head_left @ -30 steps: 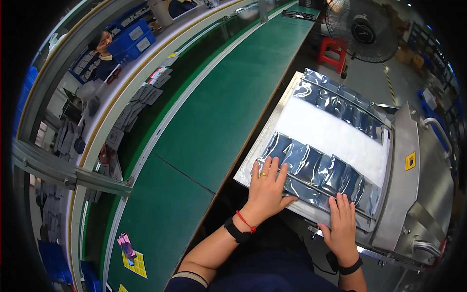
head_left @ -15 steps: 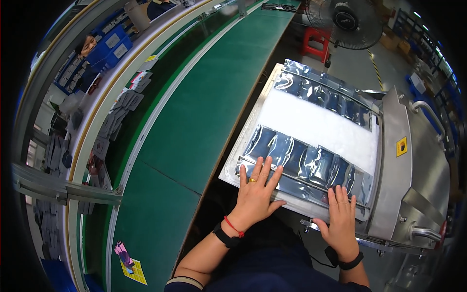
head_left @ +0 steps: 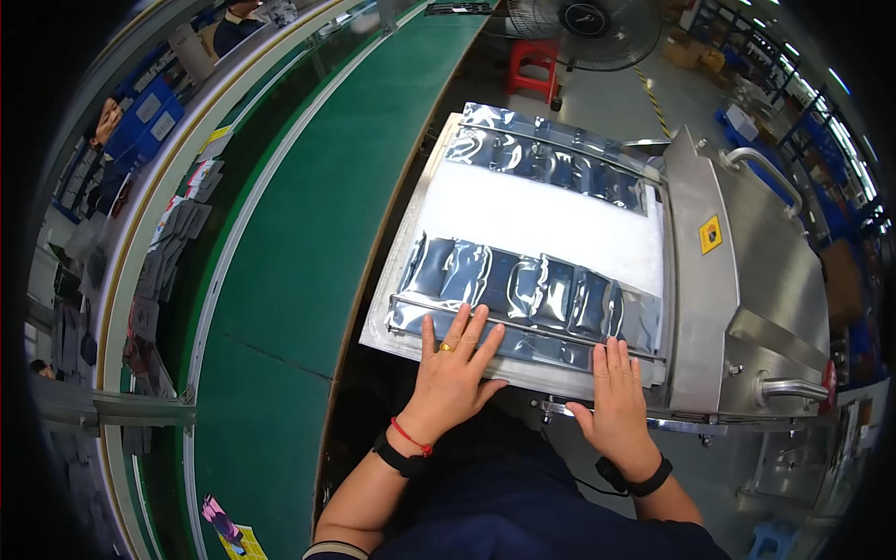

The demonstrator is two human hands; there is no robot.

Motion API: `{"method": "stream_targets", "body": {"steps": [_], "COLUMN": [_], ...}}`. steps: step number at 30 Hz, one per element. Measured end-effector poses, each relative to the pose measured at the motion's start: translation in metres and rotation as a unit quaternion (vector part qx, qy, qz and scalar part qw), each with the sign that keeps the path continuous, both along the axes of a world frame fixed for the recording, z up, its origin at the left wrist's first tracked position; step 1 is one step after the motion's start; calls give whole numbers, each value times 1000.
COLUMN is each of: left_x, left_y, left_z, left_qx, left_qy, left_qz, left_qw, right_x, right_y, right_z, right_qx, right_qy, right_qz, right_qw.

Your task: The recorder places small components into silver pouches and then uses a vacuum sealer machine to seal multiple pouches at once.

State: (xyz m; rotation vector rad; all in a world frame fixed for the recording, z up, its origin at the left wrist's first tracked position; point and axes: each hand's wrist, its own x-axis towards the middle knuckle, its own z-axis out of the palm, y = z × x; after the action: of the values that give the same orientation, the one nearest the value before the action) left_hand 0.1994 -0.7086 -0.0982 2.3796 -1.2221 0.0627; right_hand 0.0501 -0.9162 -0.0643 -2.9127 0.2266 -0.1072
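My left hand [head_left: 452, 375] lies with fingers spread over the near edge of a row of shiny dark antistatic bags [head_left: 515, 283]. Nothing is gripped in it. At the right end of the same row, my right hand [head_left: 617, 408] rests with its fingers stretched out and close together, fingertips at the bag edges. A thin metal bar [head_left: 551, 329] runs across the bags just by my fingertips. Beyond a white pad [head_left: 532, 213], a second row of similar bags [head_left: 551, 166] lies along the far side, under another thin bar.
The bags lie on the bed of a steel machine whose lid [head_left: 747, 271] stands raised at the right, with curved handles. A green conveyor belt [head_left: 308, 233] runs along the left. Farther off are a fan [head_left: 583, 28], a red stool [head_left: 533, 70] and a person behind blue bins [head_left: 149, 117].
The whole view has shifted, so the machine and bags appear farther left. Both hands stay on the near row, nearly in the same places on the bags.
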Motion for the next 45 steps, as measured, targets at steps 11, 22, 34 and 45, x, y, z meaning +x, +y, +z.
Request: {"method": "stream_targets", "body": {"steps": [11,22,34,45], "left_x": [-18,-22,-13,-6], "left_y": [-26,-25,61,69], "left_z": [0,-11,4,-40], "left_qx": [-30,-52,-124,-308], "left_qy": [-45,-59,-20,-12], "left_qz": [-44,-64,153,255], "left_qw": [998,995,980,917], "right_x": [-4,-57,-140,-90], "right_y": [-1,-68,-264,-199], "right_z": [8,133,121,180], "right_qx": [-13,-191,-29,-32], "right_qy": [-1,-299,-182,-270], "right_qz": [5,-165,-285,-258], "right_qw": [1000,920,940,927]}}
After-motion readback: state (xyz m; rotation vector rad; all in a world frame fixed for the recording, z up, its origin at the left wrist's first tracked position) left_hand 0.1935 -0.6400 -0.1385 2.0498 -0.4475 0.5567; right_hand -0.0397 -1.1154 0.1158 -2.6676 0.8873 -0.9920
